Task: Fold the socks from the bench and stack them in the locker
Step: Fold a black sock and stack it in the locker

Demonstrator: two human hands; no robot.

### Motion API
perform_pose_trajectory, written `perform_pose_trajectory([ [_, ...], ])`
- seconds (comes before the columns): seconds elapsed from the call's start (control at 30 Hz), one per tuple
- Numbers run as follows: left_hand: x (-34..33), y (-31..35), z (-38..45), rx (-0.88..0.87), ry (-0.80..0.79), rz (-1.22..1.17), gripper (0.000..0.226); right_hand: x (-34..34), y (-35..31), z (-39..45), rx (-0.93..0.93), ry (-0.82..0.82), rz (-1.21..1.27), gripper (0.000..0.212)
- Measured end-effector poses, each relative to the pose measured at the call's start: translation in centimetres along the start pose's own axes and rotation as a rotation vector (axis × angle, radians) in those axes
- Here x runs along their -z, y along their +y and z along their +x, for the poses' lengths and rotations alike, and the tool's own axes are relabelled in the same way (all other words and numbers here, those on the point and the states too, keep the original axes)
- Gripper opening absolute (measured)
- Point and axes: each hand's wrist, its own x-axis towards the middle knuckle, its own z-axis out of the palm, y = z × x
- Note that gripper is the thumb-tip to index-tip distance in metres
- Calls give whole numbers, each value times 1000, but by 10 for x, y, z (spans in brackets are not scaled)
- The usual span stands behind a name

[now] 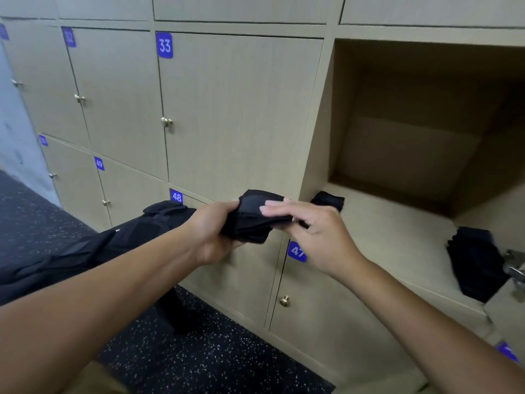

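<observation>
Black sock bundle point(257, 216) held in mid-air before the locker wall, just left of the open locker point(397, 223). Gripped from the left by left hand point(211, 233), fingers curled round its lower edge; pinched from the right by right hand point(309, 233), fingers laid flat across the top, thumb beneath. Inside the locker: one folded dark sock point(328, 201) at the near-left corner of the floor, partly hidden behind the right hand; a dark sock stack point(475, 264) at the right, beside a metal latch point(514, 265) on the open door's edge. Closed doors left and below, numbered 33 point(164, 45), 48 point(176, 197), 47 point(297, 251), with brass knobs. Black bench point(85, 251) at left carrying more dark fabric, mostly screened by the left forearm. Dark speckled floor point(213, 359) below.
</observation>
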Motion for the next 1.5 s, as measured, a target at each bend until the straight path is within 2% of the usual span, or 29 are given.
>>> perform_pose_trajectory([
  [0.07, 0, -1, 4, 9, -29, 1, 36, 0, 9, -5, 38, -81, -47, 27],
  [0.17, 0, -8, 5, -25, -152, 135, 35, 7, 10, -10, -51, -129, -42, 25],
  [0.27, 5, -12, 12, -85, -184, 164, 38, 9, 7, -15, -197, -59, -8, 47],
  [0.4, 9, -13, 15, -115, -134, 124, 43, -5, 12, -15, -511, 203, 127, 51],
  [0.47, 10, -20, 15, -102, -126, 111, 44, -10, 14, -13, -711, 151, 235, 50],
  [0.53, 8, -27, 15, -99, -120, 101, 40, -13, 15, -12, -802, 78, 337, 43],
  [0.63, 4, -34, 19, -132, -112, 124, 31, -10, 15, -13, -817, 103, 394, 24],
  [0.73, -4, -38, 22, -175, -52, 198, 21, -3, 22, -16, -873, 172, 390, 16],
  [0.83, -12, -40, 27, -183, 36, 262, 21, 8, 37, -20, -933, 272, 458, 23],
  [0.93, -18, -38, 30, -183, 47, 306, 27, 27, 52, -26, -987, 366, 505, 26],
  [1.1, -25, -44, 34, -174, -21, 350, 24, 57, 80, -31, -1016, 476, 531, 17],
  [1.23, -30, -50, 39, -164, -68, 420, 23, 74, 112, -28, -1061, 542, 583, 18],
  [1.4, -38, -55, 50, -160, -90, 482, 26, 94, 155, 6, -1142, 665, 519, 25],
  [1.5, -41, -59, 57, -162, -99, 482, 27, 94, 181, 30, -1143, 675, 506, 18],
])
